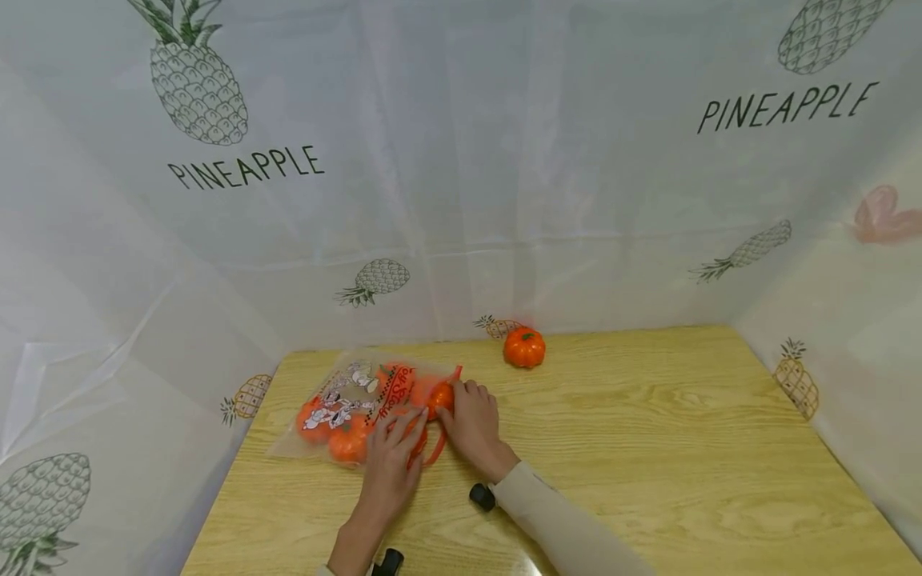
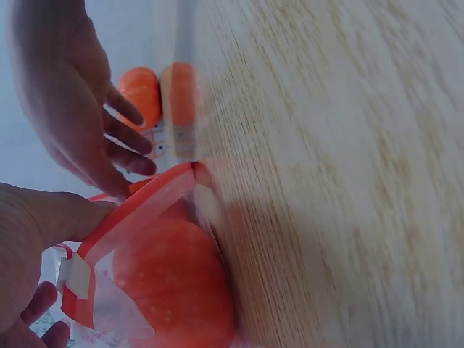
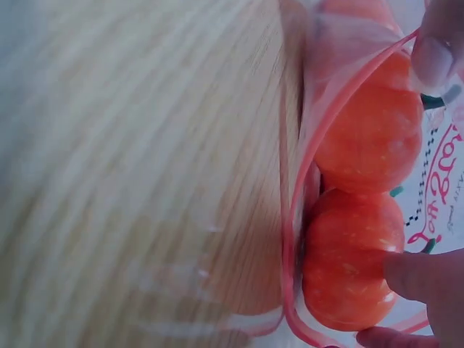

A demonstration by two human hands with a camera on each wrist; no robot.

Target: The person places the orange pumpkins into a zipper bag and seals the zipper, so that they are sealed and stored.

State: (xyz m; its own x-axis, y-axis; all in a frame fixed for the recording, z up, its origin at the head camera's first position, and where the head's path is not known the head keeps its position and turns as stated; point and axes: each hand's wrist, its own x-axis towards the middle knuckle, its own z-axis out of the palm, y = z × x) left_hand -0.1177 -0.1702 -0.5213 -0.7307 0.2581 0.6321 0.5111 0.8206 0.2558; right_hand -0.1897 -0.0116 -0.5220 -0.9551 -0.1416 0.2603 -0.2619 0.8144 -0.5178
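Note:
A clear zip bag [image 1: 360, 364] with a red edge and printed cartoon figures lies on the table, several toy pumpkins [image 1: 349, 440] inside it. My left hand [image 1: 392, 460] pinches the bag's red rim [image 2: 138, 210] at its opening, thumb on top, near a white zip slider [image 2: 74, 275]. My right hand [image 1: 475, 420] holds a small orange pumpkin [image 3: 351, 268] between thumb and fingers at the bag's mouth. In the right wrist view, another pumpkin [image 3: 373, 130] sits beside the held one, within the red edge.
One more orange pumpkin [image 1: 524, 348] with a green stem stands at the table's back edge, beyond my right hand. The wooden table [image 1: 648, 448] is bordered by white curtains [image 1: 461, 160] printed with pineapples at the back and sides.

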